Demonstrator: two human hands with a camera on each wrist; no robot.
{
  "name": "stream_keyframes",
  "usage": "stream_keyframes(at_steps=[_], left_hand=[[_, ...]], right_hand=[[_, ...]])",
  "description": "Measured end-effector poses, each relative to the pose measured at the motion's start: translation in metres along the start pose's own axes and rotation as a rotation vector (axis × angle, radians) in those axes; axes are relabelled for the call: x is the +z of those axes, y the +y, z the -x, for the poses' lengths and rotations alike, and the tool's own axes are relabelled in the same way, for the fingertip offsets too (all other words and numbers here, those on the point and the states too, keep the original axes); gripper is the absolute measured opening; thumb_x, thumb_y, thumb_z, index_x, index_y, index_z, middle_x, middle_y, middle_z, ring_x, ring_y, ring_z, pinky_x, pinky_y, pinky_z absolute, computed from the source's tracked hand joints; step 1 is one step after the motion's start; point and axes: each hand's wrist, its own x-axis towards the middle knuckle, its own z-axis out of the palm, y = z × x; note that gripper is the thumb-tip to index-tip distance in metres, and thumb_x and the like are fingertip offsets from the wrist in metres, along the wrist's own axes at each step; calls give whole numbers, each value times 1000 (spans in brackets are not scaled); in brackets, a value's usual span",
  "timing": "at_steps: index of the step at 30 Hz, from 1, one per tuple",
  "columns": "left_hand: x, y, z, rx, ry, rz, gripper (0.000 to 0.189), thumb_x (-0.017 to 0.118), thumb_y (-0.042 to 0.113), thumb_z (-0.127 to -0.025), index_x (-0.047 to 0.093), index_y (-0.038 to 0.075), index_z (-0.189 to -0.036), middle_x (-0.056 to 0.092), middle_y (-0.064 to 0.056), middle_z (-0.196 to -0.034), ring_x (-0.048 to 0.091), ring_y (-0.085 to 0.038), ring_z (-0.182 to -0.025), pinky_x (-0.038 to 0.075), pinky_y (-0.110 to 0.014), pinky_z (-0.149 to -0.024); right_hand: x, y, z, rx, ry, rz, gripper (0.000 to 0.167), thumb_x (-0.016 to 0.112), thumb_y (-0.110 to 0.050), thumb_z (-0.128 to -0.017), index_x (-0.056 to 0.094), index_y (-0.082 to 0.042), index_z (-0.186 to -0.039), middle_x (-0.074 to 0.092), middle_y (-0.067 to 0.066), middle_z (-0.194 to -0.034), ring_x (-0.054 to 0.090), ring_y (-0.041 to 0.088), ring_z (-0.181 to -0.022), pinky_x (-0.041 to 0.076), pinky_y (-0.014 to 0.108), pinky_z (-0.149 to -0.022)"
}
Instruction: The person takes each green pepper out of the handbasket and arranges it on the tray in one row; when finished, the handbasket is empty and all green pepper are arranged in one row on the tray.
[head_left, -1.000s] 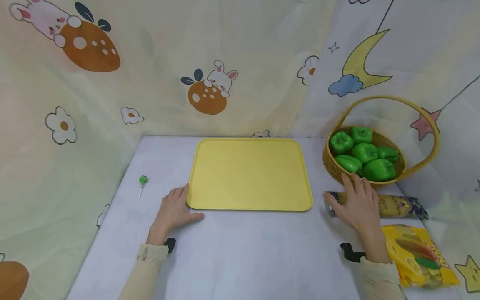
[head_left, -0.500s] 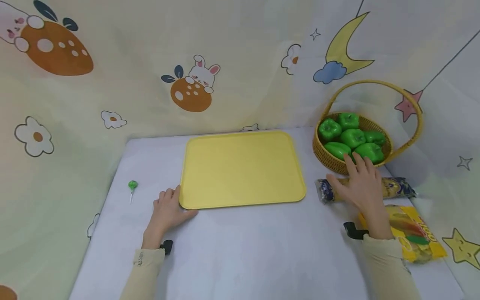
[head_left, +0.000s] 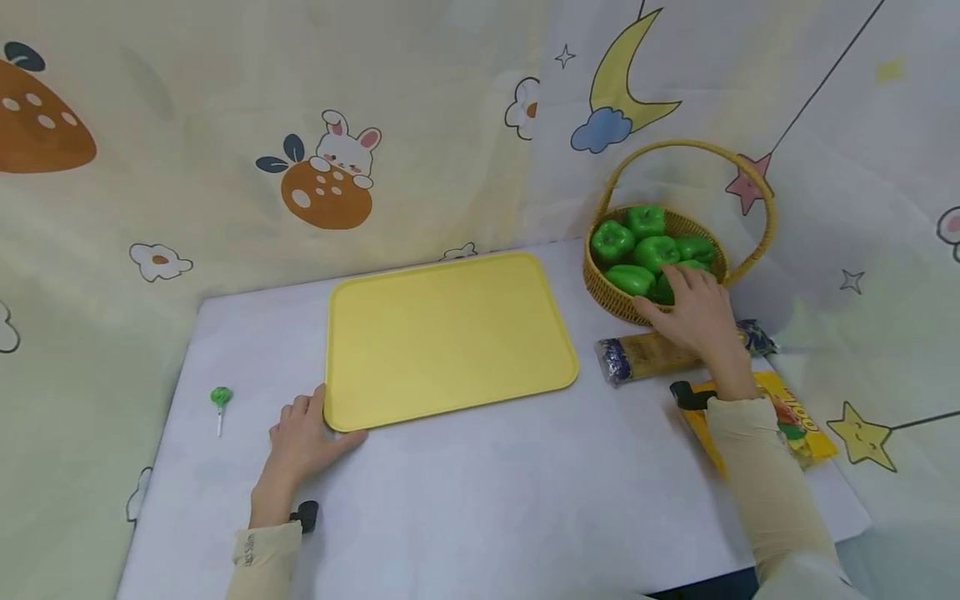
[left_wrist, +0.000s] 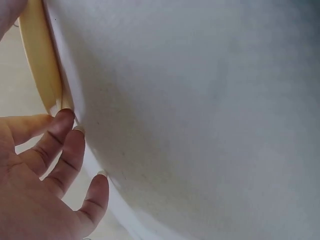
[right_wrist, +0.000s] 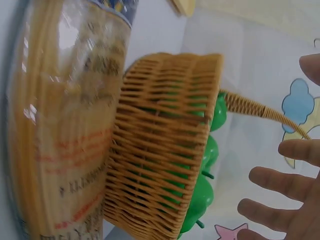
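My left hand (head_left: 303, 446) rests at the near left corner of a yellow tray (head_left: 450, 333). Its fingers lie along the tray's left edge and the thumb along the front edge. The left wrist view shows relaxed fingertips touching the tray's rim (left_wrist: 42, 65). Over the near side of a wicker basket (head_left: 600, 287) reaches my right hand (head_left: 697, 317), fingers spread and holding nothing. Several green bell peppers (head_left: 656, 252) fill the basket; the hand partly hides the nearest ones. In the right wrist view the fingers (right_wrist: 280, 182) are apart from the peppers (right_wrist: 200, 197).
In front of the basket lies a clear pack of dry spaghetti (head_left: 652, 354), partly under my right hand. A yellow mango-printed bag (head_left: 806, 429) lies nearer, partly behind the right sleeve. A green lollipop (head_left: 221, 396) is on the left. A printed cloth wall (head_left: 450, 167) stands behind.
My right hand has moved forward from over the spaghetti pack to the basket's near rim and peppers. The left hand stays at the tray's corner. The head view has turned right.
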Motion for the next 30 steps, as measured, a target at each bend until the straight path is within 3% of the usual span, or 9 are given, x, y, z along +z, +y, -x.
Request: stream_keyframes(at_steps=[6, 12, 21, 30], left_hand=[[-2, -3, -3, 4, 4, 25, 108, 74, 62, -80, 25, 2, -155, 45, -28, -134, 40, -45, -118, 35, -64, -90], [0, -5, -3, -6, -19, 27, 110, 74, 62, -80, 23, 3, -156, 45, -28, -135, 41, -44, -118, 37, -63, -91], [0, -2, -2, -7, -15, 16, 108, 74, 62, -80, 25, 4, -156, 48, -26, -135, 43, -43, -118, 40, -63, -89], [-3, -1, 1, -36, -7, 2, 106, 75, 59, -81, 26, 4, -156, 49, -24, -134, 45, -40, -116, 41, -62, -89]], right_hand=[[-5, 10, -19, 9, -8, -28, 89, 44, -66, -96, 32, 0, -155, 33, 35, -153, 30, 61, -136, 25, 74, -108], [-10, 14, -33, 33, -88, -65, 90, 41, -67, -97, 26, -1, -157, 26, 37, -156, 26, 63, -137, 23, 77, -107], [-13, 14, -72, 14, -136, -61, 91, 36, -68, -97, 22, -2, -158, 22, 38, -157, 23, 65, -137, 20, 79, -106], [3, 3, -122, -84, -185, -24, 86, 47, -59, -98, 25, -1, -157, 21, 36, -159, 14, 62, -143, 13, 80, -108]])
